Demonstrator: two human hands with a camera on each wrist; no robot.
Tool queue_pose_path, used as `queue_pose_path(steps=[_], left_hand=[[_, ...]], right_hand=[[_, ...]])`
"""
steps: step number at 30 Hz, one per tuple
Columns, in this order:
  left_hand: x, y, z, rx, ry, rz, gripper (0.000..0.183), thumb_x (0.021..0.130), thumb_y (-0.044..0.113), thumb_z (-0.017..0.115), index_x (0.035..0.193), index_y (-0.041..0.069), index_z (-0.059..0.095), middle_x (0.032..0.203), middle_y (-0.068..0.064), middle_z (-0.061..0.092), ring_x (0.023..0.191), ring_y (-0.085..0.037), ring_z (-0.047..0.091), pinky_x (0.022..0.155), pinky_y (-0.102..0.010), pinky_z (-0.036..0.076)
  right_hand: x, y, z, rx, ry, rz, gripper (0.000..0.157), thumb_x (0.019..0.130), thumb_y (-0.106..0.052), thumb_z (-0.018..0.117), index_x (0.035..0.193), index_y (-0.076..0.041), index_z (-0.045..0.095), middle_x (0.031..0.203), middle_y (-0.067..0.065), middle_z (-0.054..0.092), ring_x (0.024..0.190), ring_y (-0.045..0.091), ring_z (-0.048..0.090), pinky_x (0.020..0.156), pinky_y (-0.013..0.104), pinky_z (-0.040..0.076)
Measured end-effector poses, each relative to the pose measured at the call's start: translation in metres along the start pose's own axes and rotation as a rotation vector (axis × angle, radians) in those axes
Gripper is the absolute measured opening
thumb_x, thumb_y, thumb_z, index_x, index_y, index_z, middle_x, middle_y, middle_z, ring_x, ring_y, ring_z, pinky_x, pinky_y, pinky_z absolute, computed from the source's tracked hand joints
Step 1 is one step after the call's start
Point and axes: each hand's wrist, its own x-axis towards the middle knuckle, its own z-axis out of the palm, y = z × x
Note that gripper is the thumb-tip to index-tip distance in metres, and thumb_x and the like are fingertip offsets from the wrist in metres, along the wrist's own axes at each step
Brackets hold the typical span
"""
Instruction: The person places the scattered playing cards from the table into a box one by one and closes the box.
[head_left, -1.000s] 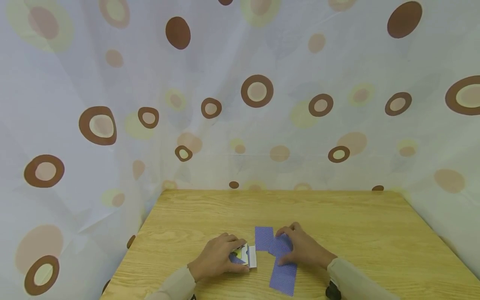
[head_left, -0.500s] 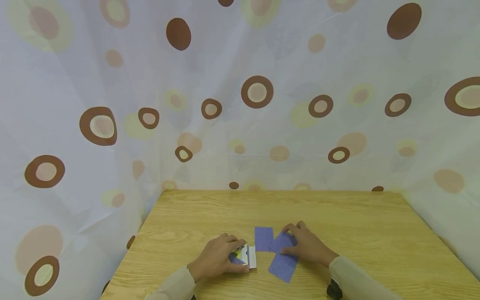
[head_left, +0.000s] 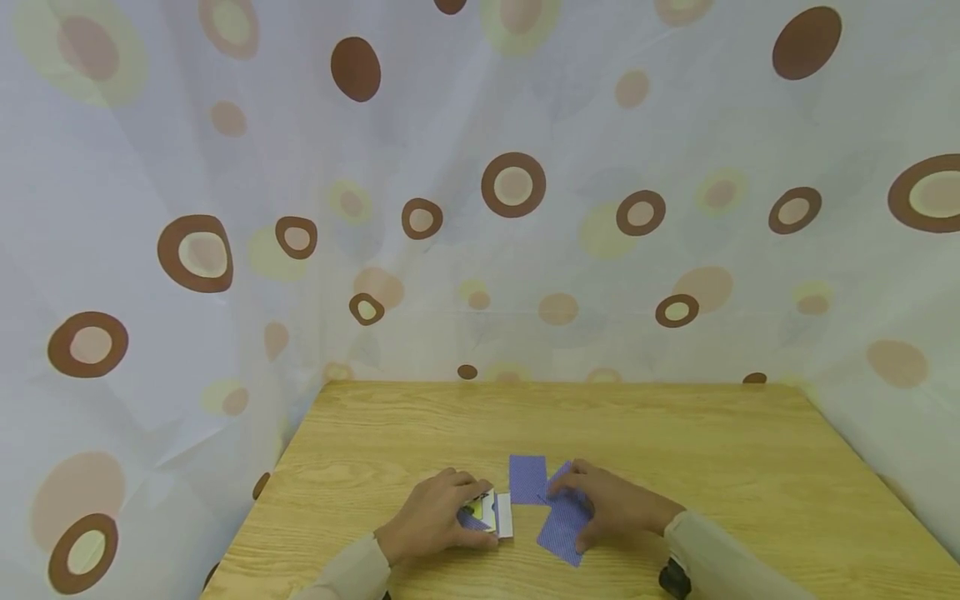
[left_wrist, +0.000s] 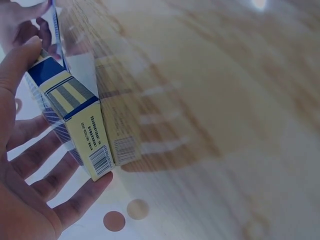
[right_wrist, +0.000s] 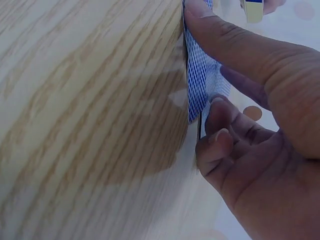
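Observation:
In the head view, my left hand (head_left: 435, 517) grips a small playing card box (head_left: 487, 510) on the table, its white end flap (head_left: 505, 516) turned out to the right. The left wrist view shows thumb and fingers on opposite sides of the cream and blue box (left_wrist: 82, 115). My right hand (head_left: 626, 502) holds overlapping blue-backed playing cards (head_left: 561, 531), fingers over the upper one and thumb at the lower one's right edge. The right wrist view has the thumb against the blue patterned cards (right_wrist: 197, 80). Another blue-backed card (head_left: 528, 478) lies face down, close to the upper card.
The wooden table (head_left: 420, 417) stretches behind and around both hands. A white curtain (head_left: 465, 125) with brown and beige spots hangs at the back and along both sides. A dark device (head_left: 675, 577) sits at my right wrist.
The lower card has slid up and turned towards the upper one. My right thumb has shifted down onto the lower card while the fingers moved left. My left hand has stayed still.

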Motion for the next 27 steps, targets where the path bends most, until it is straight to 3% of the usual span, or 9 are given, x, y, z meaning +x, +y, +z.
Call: queue_pose_path(steps=[5,11,16,21,27], left_hand=[[0.001,-0.001,0.000,0.003,-0.002,-0.006,0.080,0.082,0.074,0.069,0.138,0.017,0.067,0.122,0.003,0.069,0.099,-0.009,0.057,0.077,-0.023,0.050],[0.001,-0.001,0.001,0.014,-0.003,-0.001,0.080,0.082,0.074,0.069,0.138,0.017,0.067,0.122,0.002,0.069,0.099,-0.009,0.057,0.077,-0.022,0.049],[0.000,-0.001,0.002,0.010,0.001,0.006,0.080,0.082,0.074,0.068,0.138,0.016,0.067,0.122,0.002,0.069,0.098,-0.009,0.057,0.076,-0.022,0.049],[0.000,-0.002,0.002,0.018,0.006,0.009,0.079,0.082,0.074,0.069,0.137,0.017,0.067,0.121,0.002,0.069,0.097,-0.008,0.056,0.074,-0.021,0.047],[0.001,-0.001,0.001,0.013,-0.001,0.009,0.079,0.083,0.073,0.070,0.137,0.017,0.067,0.121,0.002,0.069,0.097,-0.008,0.056,0.074,-0.021,0.048]], right_hand=[[0.000,-0.005,-0.003,0.002,-0.020,0.029,0.058,0.074,-0.033,0.093,0.124,-0.023,0.066,0.114,0.000,0.050,0.103,0.021,0.051,0.088,0.036,0.048],[-0.002,-0.010,-0.007,0.019,-0.060,0.034,0.061,0.070,-0.032,0.095,0.125,-0.030,0.067,0.111,0.005,0.044,0.099,0.023,0.047,0.083,0.034,0.045],[-0.004,-0.011,-0.011,0.026,-0.095,0.038,0.063,0.066,-0.021,0.097,0.120,-0.029,0.065,0.110,0.007,0.041,0.098,0.023,0.046,0.081,0.032,0.046],[-0.003,-0.011,-0.012,-0.013,-0.113,0.051,0.051,0.066,-0.020,0.097,0.104,-0.025,0.063,0.110,0.005,0.041,0.097,0.021,0.047,0.081,0.030,0.047],[-0.002,-0.012,-0.013,-0.016,-0.113,0.058,0.061,0.065,-0.020,0.098,0.114,-0.024,0.062,0.114,0.004,0.041,0.101,0.022,0.048,0.087,0.034,0.049]])
